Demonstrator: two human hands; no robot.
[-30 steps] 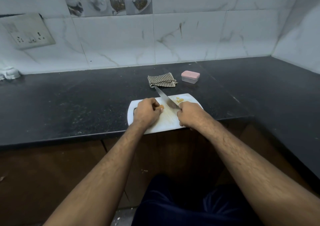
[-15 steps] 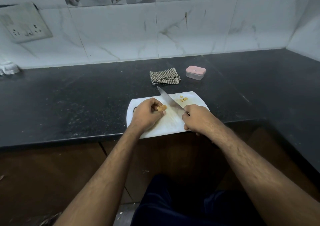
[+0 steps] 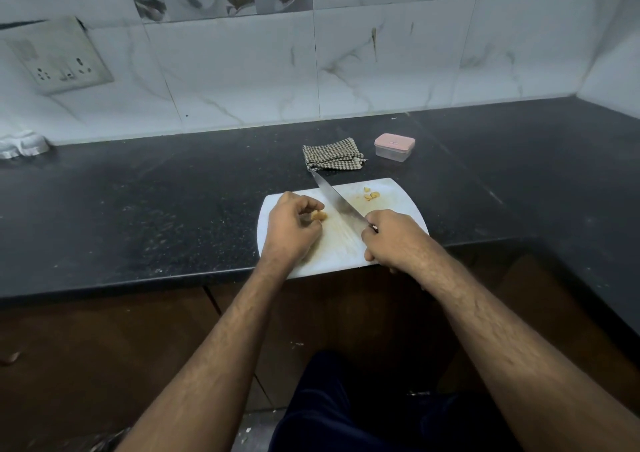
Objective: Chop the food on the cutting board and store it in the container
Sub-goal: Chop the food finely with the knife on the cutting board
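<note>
Head view shows your left hand (image 3: 291, 228) pinching the small yellow food piece (image 3: 319, 215) on the cutting board (image 3: 398, 202), and your right hand (image 3: 393, 240) curled around the handle of the knife (image 3: 337, 202). A moment ago the blade lay closer to the piece; now it stands just right of it, lifted a little, so one cut seems finished and the next is being lined up. Some cut bits (image 3: 371, 195) lie on the far right part of the board. The container (image 3: 394, 147), lid on, waits on the desk (image 3: 138, 209) behind the board, beside the checked cloth (image 3: 332, 154); storing is not yet begun
</note>
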